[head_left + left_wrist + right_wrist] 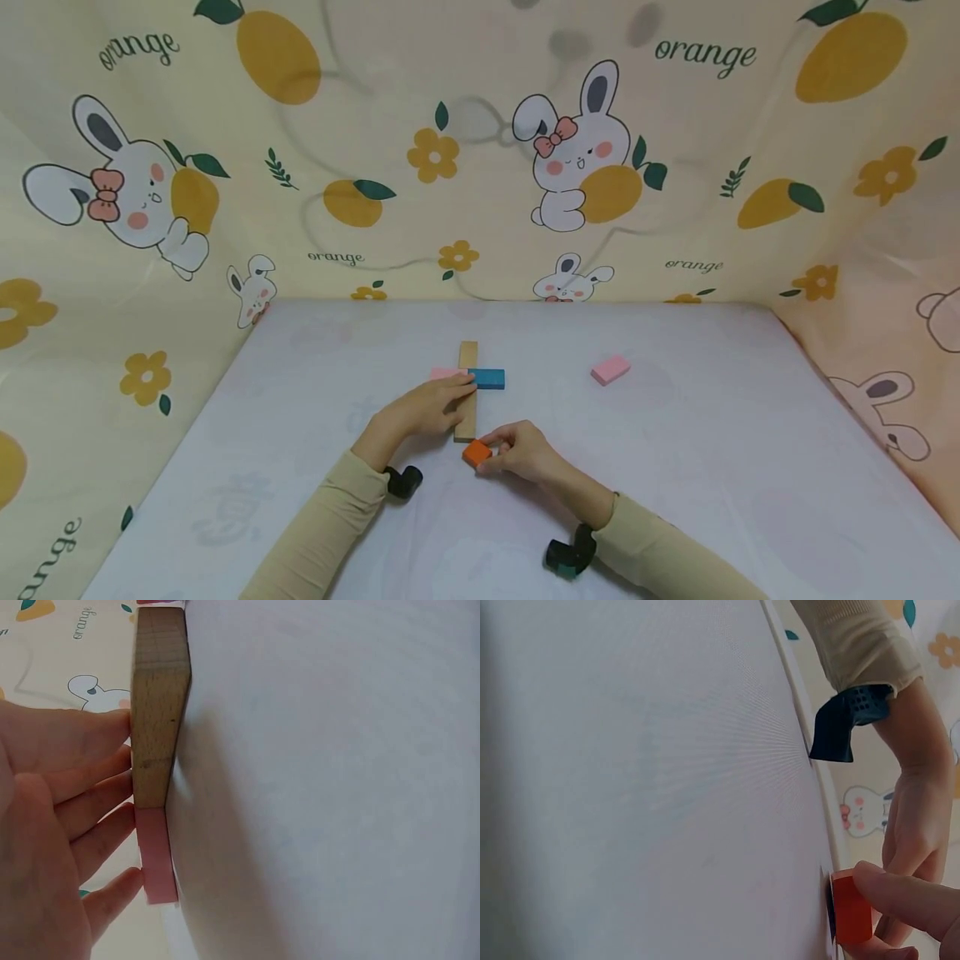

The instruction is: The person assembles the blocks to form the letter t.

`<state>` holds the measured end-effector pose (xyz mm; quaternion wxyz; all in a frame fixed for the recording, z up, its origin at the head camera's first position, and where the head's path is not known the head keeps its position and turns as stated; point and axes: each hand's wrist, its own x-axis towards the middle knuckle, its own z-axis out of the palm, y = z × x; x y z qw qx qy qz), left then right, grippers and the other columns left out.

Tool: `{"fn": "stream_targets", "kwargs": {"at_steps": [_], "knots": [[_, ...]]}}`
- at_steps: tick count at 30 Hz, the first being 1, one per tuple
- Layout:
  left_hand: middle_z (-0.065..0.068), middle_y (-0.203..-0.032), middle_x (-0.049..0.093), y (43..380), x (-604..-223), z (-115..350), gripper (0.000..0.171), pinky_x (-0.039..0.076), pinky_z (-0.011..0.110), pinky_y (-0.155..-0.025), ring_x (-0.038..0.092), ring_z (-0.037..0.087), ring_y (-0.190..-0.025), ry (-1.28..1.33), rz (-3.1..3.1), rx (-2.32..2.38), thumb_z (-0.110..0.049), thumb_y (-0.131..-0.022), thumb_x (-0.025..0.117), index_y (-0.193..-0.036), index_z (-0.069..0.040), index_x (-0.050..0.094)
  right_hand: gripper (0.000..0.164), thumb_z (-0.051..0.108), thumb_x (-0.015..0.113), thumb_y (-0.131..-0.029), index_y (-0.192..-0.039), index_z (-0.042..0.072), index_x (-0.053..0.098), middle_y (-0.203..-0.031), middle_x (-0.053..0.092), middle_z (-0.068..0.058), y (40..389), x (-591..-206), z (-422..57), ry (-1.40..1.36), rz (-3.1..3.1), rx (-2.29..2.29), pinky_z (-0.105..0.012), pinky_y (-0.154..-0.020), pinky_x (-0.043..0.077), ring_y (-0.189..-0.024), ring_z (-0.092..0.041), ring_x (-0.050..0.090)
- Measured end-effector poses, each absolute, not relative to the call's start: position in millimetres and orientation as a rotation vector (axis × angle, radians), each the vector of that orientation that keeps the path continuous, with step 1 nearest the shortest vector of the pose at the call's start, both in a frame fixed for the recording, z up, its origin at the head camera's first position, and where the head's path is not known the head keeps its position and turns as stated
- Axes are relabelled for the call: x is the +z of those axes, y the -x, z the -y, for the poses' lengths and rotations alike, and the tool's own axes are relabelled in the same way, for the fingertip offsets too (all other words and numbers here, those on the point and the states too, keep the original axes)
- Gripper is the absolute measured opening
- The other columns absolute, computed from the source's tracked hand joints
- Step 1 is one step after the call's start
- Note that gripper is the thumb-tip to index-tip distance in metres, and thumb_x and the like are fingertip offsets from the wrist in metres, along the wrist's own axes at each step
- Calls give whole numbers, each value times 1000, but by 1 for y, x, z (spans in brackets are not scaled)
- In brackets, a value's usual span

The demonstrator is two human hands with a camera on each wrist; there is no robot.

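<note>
Plain wooden pieces [465,419] form an upright strip on the white table. A pink block [448,373] and a blue block [489,379] cross it left and right. Over this join rests my left hand [427,407]; in the left wrist view its extended fingers touch the wooden piece [160,735] and the pink block [157,855]. My right hand [521,452] pinches an orange block [477,454] between thumb and fingers, just below the strip's near end. The right wrist view shows the orange block [853,909] close to the surface; contact with it is unclear.
Another pink block [611,370] lies apart on the right side of the table [675,450]. A printed cloth [480,167] with rabbits and oranges hangs behind and along both sides. Black wrist devices [572,552] sit on both arms.
</note>
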<state>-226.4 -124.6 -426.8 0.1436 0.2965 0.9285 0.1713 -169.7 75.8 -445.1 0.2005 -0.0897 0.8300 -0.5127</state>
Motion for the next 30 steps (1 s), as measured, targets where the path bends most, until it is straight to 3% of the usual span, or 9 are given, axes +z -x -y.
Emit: {"fn": "stream_targets", "kwargs": {"at_steps": [30], "knots": [[10, -158, 34, 226, -426, 124, 52, 28, 44, -121, 29, 28, -149, -872, -2676, 497, -13, -95, 54, -144, -2, 42, 37, 6, 85, -67, -99, -3, 71, -53, 39, 6, 170, -444, -69, 258, -2395, -1370, -16, -47, 25, -50, -7, 35]]}}
